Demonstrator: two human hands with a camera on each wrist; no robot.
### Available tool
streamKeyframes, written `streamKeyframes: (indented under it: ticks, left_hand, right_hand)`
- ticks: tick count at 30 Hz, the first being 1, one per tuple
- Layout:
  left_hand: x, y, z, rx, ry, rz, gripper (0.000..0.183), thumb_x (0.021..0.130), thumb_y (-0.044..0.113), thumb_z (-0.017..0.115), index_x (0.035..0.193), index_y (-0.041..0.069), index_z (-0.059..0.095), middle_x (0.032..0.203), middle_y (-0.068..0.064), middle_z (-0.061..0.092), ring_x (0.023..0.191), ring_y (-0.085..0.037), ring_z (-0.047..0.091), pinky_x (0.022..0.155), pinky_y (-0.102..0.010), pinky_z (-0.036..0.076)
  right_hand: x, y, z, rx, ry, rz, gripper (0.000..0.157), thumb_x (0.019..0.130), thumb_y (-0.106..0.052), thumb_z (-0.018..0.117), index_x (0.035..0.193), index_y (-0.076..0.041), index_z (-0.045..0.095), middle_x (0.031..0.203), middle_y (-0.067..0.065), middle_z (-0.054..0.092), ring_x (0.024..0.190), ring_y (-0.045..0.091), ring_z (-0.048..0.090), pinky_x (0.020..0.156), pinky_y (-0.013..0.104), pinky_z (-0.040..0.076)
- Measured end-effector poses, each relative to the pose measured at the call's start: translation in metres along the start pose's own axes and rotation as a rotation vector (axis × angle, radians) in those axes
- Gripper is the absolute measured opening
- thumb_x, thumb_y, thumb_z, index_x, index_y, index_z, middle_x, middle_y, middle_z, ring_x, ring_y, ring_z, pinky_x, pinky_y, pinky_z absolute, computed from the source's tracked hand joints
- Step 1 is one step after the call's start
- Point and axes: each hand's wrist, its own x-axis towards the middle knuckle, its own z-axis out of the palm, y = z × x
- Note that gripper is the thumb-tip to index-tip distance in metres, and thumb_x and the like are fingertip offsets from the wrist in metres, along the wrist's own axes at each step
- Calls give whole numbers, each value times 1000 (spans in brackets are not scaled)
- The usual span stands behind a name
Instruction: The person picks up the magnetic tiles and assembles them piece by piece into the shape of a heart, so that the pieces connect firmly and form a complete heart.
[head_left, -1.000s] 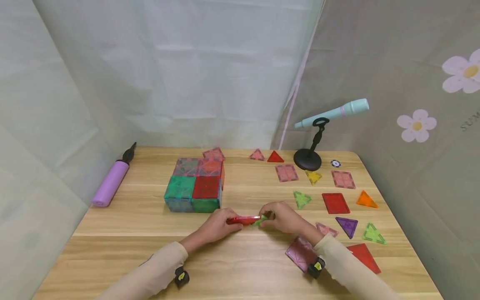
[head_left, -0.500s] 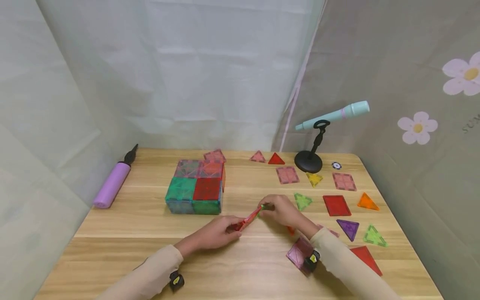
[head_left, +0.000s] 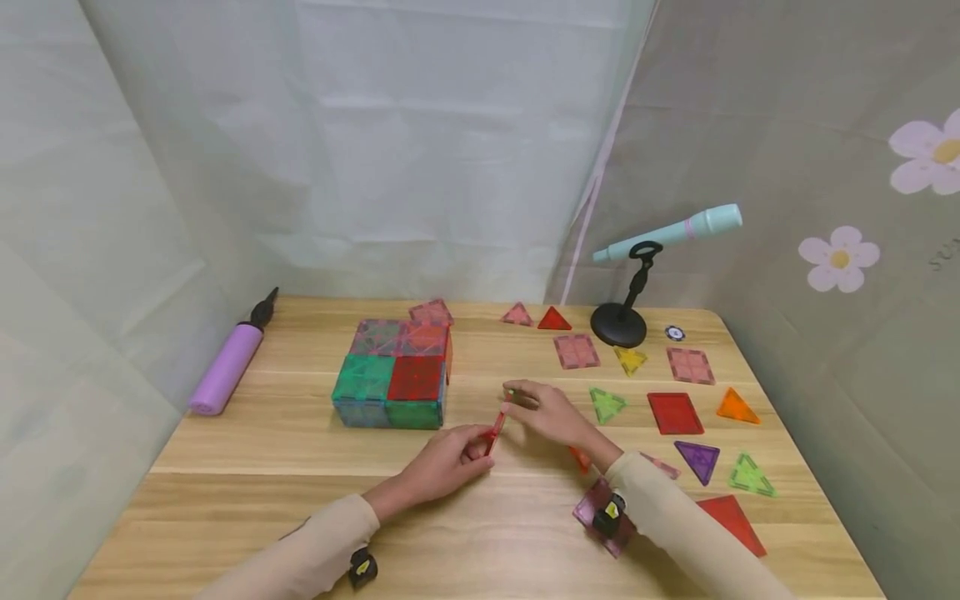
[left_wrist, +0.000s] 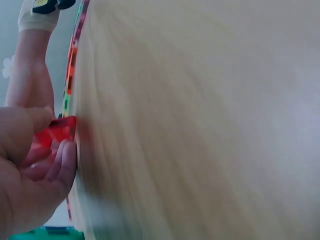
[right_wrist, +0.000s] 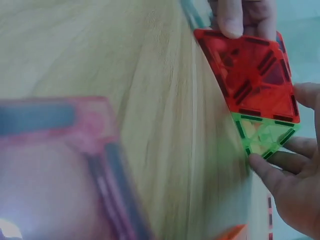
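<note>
Two bare hands hold two flat tiles. The left hand (head_left: 450,460) pinches one red see-through plastic square (right_wrist: 272,97). The right hand (head_left: 551,414) pinches one green see-through plastic triangle (right_wrist: 262,135) near its tip. Both tiles are just right of, and a bit nearer the person than, the box made of coloured plastic squares (head_left: 393,377). I cannot tell if they touch the table.

The red square is shiny and flat, with short dark bars along its edges. The green triangle has bars too, and one whole side touches the red square's edge.

The box has four squares on top and two in front. One loose pink square (head_left: 431,312) lies behind it. Right of the box lie two more pink squares, one flat red square (head_left: 676,413), two flat green triangles (head_left: 607,404), one yellow triangle (head_left: 630,360) and one purple triangle (head_left: 697,461). Farther right than those hands is one black stand (head_left: 618,325) with one smooth, pale blue toy microphone (head_left: 675,232). Left of the box is one round purple plastic pump (head_left: 227,368). The wooden table (head_left: 225,450) has stripy grain.
</note>
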Motion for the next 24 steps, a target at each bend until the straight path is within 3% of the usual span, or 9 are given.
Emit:
streamKeyframes:
  ticks: [6,12,18,24]
  left_hand:
    - [6,7,10,67,122,-54,38,93,14,75,128,3,64,77,7,56,67,-3,48,60,-22,43]
    - [9,11,14,59,172,-110,41,94,14,74,132,3,62,79,5,57,70,-5,51,62,-23,43]
    - [13,8,17,11,205,-133,41,97,12,70,134,-1,58,91,-1,63,79,-9,59,69,-26,49]
    - [18,11,23,16,241,-163,44,101,9,62,140,-7,49,103,-10,59,91,-19,55,80,-36,47]
  right_hand:
    - [14,2,5,108,50,53,47,98,-26,70,138,-3,62,148,17,55,135,35,53,111,48,44]
    - [21,2,4,90,57,105,47,98,-27,69,142,-12,61,146,12,55,130,36,58,105,51,49]
    - [30,-3,6,284,57,153,50,98,-19,70,143,-3,56,145,18,57,121,35,65,86,40,60]
    - [45,-4,7,398,64,189,50,98,-17,69,142,1,55,145,21,55,122,36,63,87,39,60]
